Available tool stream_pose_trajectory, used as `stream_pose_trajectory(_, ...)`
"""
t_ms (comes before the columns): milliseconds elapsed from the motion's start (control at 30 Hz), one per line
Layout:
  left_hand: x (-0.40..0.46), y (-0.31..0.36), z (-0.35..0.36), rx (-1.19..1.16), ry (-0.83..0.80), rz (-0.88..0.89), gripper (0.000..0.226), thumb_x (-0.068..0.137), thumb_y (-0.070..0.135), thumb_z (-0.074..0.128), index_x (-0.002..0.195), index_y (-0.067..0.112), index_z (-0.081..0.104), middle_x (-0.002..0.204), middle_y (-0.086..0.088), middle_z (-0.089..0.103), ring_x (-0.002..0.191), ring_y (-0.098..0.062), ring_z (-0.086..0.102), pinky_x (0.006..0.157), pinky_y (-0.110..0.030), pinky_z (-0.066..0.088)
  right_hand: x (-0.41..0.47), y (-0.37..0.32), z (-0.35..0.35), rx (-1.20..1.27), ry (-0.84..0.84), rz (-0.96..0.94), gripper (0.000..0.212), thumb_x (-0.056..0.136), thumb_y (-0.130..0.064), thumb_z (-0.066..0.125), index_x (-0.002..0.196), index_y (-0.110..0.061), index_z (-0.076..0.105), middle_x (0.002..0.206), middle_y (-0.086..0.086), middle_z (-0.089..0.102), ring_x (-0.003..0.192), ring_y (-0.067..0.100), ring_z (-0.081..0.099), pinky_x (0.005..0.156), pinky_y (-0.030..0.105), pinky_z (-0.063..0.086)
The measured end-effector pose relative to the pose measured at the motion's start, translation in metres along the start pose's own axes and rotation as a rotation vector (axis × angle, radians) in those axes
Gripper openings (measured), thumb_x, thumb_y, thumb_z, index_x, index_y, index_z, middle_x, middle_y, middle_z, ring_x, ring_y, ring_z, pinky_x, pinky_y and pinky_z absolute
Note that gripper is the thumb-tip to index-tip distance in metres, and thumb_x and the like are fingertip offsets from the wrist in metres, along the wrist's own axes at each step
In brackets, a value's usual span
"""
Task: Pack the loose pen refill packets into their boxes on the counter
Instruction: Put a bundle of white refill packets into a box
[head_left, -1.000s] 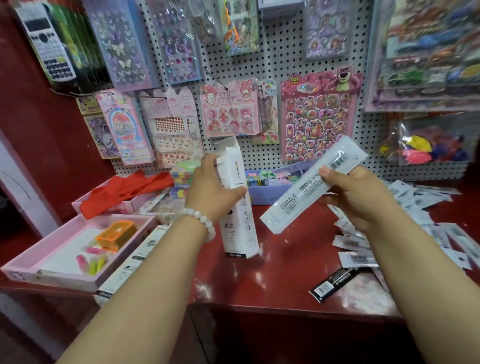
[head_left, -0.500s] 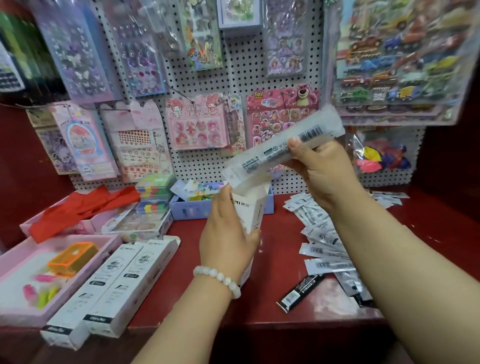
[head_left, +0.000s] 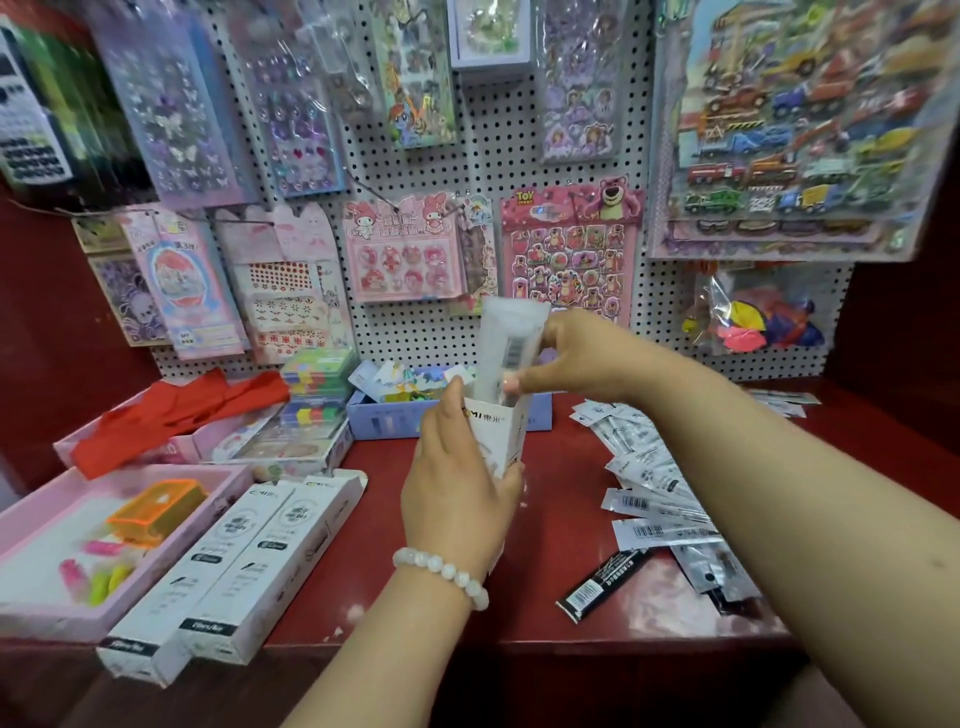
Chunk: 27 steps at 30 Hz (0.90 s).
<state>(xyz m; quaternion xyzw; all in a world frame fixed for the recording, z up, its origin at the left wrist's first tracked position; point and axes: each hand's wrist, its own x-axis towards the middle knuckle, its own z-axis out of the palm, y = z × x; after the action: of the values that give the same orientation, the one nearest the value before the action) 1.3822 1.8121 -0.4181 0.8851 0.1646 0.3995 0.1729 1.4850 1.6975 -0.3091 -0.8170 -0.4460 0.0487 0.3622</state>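
- Head view: left hand wrapped round upright white box above table.
- Right hand fingers clamped on refill packet, lower end inside box mouth.
- Best kept vertical, slid straight down; loose packets waiting just right.

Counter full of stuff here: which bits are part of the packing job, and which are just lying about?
Part of the job:
- open white box, held by the left hand
- refill packet, pinched by the right hand, going into it
- loose packets
- two boxes lying flat

Just lying about:
- pink tray
- orange sharpener
- red cloth
- blue bin
- sticker sheets on the pegboard
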Motion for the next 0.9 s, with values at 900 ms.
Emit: stream_pose_trajectory(900, 0.017, -0.036, 0.014, -0.178, -0.03, -0.223, 0.133, 0.064, 0.046, 0.081, 0.146, 0.025, -0.022, 0.147, -0.016, 0.031, 0.127, -0.032, 0.045, 0.088, -0.041, 0.048, -0.047, 0.049, 0.023, 0.304, 0.452, 0.18, 0.01, 0.086, -0.02, 0.067, 0.09, -0.011, 0.069, 0.083, 0.001, 0.069, 0.076, 0.012, 0.06, 0.069, 0.023, 0.047)
